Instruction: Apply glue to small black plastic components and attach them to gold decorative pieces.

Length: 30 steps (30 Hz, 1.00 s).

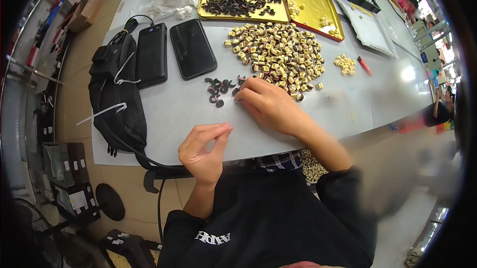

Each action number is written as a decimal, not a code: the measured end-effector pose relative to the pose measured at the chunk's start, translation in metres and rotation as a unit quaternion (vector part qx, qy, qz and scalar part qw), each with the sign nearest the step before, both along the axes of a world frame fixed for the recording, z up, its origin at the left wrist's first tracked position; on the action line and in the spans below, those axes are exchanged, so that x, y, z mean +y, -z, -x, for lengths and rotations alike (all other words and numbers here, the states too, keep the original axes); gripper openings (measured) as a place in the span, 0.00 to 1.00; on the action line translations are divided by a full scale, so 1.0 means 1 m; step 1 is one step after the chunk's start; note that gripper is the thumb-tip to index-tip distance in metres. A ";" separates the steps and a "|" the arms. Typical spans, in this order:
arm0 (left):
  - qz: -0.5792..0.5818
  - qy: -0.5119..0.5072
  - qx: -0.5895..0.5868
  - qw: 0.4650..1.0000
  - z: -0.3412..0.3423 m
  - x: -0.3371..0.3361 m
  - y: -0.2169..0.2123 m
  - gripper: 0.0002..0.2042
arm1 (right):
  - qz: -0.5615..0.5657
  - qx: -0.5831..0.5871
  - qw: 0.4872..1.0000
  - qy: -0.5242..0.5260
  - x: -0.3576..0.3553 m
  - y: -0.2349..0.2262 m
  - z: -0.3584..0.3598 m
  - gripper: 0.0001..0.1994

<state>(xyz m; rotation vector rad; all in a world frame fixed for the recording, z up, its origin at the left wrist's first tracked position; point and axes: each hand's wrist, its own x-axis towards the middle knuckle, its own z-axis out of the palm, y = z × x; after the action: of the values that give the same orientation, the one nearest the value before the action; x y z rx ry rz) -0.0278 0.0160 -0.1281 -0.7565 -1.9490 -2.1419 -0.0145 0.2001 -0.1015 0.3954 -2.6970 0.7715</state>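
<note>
My left hand [202, 149] is raised over the near table edge, thumb and fingertips pinched together; anything between them is too small to make out. Beside the small cluster of black curved pieces [216, 87], my right hand [271, 103] bends its fingers down to the tabletop. At its fingertips is one small black curved piece [236, 90], partly covered by the fingers. Just past this hand spreads a large pile of small cream-and-black blocks [278, 54]. Many more black curved pieces [231, 2] lie in a gold tray [243, 18] at the back.
A second gold tray [310, 4] holds some cream pieces. Right of the pile are loose cream pieces [345, 64] and a red tube-like object [364, 66]. On the left lie a phone [193, 48], a black power bank [152, 54] and a black mesh strap [119, 99] with cables.
</note>
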 end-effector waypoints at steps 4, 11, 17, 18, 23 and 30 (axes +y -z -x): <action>0.009 0.007 -0.006 1.000 0.002 0.001 0.002 0.08 | -0.003 0.001 1.000 -0.005 0.001 -0.002 -0.002 0.08; 0.038 0.047 -0.056 0.997 0.007 0.009 -0.004 0.14 | 0.097 0.022 0.995 -0.025 0.001 -0.018 -0.009 0.06; -0.034 0.075 -0.133 0.988 -0.008 0.024 -0.021 0.16 | 0.271 0.019 0.962 -0.041 -0.002 -0.037 -0.028 0.07; -0.033 0.077 -0.133 0.988 -0.009 0.027 -0.021 0.16 | 0.297 0.020 0.954 -0.042 -0.002 -0.037 -0.033 0.08; -0.013 0.133 -0.055 0.989 -0.014 0.043 -0.021 0.14 | 0.313 0.020 0.949 -0.020 0.012 -0.030 -0.057 0.08; -0.021 0.202 -0.130 0.971 -0.023 0.066 -0.022 0.11 | 0.292 0.061 0.951 0.076 0.020 -0.022 -0.083 0.11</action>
<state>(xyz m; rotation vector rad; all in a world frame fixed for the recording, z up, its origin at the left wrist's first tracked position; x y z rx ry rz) -0.0045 0.0817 -0.1060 -0.9822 -2.0007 -2.6271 0.0690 0.2202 -0.0796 0.0828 -2.2096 1.3808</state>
